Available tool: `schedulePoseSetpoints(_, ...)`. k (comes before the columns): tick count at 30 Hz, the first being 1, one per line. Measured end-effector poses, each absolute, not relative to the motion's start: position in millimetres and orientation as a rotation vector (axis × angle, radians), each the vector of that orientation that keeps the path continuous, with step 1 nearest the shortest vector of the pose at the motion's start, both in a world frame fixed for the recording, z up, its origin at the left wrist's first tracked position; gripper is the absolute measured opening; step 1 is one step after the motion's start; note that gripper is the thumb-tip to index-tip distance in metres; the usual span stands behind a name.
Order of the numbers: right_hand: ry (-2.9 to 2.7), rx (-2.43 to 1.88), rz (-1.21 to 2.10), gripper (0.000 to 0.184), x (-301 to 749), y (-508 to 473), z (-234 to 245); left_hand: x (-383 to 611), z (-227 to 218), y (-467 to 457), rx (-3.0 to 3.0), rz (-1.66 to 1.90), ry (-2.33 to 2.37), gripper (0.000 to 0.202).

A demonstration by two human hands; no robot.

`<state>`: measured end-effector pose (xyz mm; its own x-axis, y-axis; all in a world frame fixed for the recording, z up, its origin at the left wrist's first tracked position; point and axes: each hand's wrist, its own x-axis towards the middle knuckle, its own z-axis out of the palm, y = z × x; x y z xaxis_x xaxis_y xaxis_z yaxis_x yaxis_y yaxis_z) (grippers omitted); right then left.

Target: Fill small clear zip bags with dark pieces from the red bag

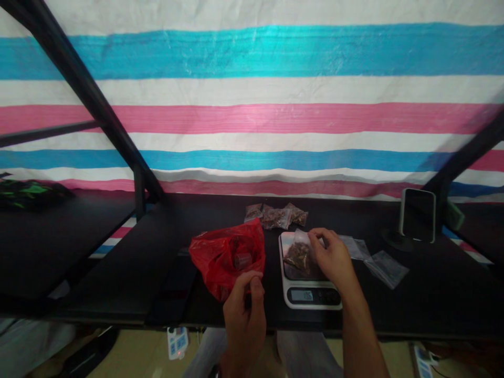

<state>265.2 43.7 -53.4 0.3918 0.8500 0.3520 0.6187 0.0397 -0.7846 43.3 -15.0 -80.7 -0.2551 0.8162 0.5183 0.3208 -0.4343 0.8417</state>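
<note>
A white digital kitchen scale stands on the black table, its lit display seeming to read 10.6. On its dark pan rests a small clear zip bag of dried brown-green plant bits. The fingers of my right hand are closed at that bag's upper edge. To the left, a red plastic bag lies open, with a clear plastic cup and dark loose contents inside. My left hand is at the red bag's near edge, thumb and fingers pinched together; whatever may be between them is hidden.
Several filled zip bags lie behind the scale. Flat clear zip bags are spread to its right. A phone-like device on a stand is at the back right. Black frame bars flank a striped sheet.
</note>
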Motion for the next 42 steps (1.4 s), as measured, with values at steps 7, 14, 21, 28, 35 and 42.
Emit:
schedulePoseSetpoints(7,-1.554,-1.205,0.740,0.023,229.8,28.4,-12.4,43.1,-83.8,-13.4,1.662,1.844,1.242,0.023)
schedulePoseSetpoints(14,-1.647,-1.087,0.932,0.020,188.2,28.1,-2.0,56.5,-90.6,-12.3,1.225,1.355,1.132,0.062)
schedulePoseSetpoints(21,-1.552,-1.244,0.700,0.018,179.0,37.0,-11.2,57.5,-79.8,-5.2,0.944,1.281,1.022,0.063)
schedulePoseSetpoints(28,-1.601,-1.344,0.773,0.018,167.6,37.0,-9.5,51.4,-70.7,7.5,0.519,1.341,0.745,0.066)
schedulePoseSetpoints(35,-1.618,-1.297,0.991,0.034,160.6,38.1,-20.3,52.7,-77.2,12.9,0.319,1.223,0.612,0.074)
schedulePoseSetpoints(42,-1.688,-1.283,0.894,0.035,152.7,42.7,-22.3,55.5,-85.2,11.5,0.291,1.211,0.611,0.074)
